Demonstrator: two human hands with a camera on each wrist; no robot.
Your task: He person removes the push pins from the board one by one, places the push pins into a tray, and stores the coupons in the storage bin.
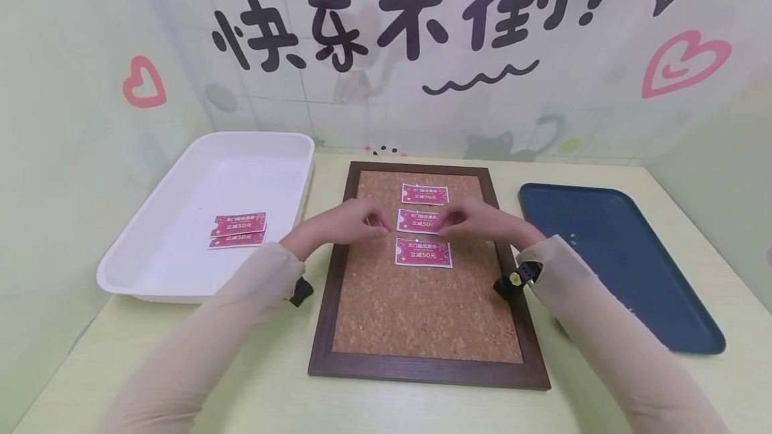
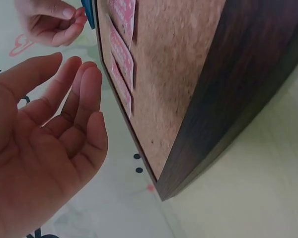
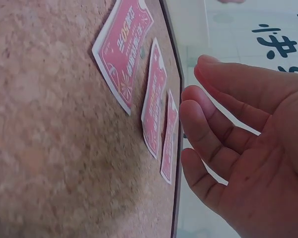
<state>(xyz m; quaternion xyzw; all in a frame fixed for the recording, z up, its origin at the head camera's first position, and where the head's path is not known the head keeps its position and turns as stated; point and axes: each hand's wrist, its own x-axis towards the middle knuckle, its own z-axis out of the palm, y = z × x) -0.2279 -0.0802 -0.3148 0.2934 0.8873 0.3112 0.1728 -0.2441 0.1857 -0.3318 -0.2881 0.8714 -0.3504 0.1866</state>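
Observation:
On the cork board [image 1: 422,313] three pink coupons lie in a column: the far coupon [image 1: 425,194], the middle coupon [image 1: 416,221] and the near coupon [image 1: 423,253]. Each has a small shiny spot at its top edge. My left hand [image 1: 358,221] hovers left of the middle coupon, its fingers [image 2: 92,89] loosely bent with nothing between them. From the other side my right hand [image 1: 473,220] hides the right end of the middle coupon in the head view. In the right wrist view its relaxed fingers [image 3: 196,124] are apart from the coupons.
A white tray [image 1: 271,153] on the left holds two overlapping pink coupons [image 1: 238,228]. To the right, a dark blue tray [image 1: 645,286] carries a few tiny clear bits [image 1: 573,240]. The board's dark wooden frame [image 1: 422,368] rises around the cork. A patterned wall stands behind.

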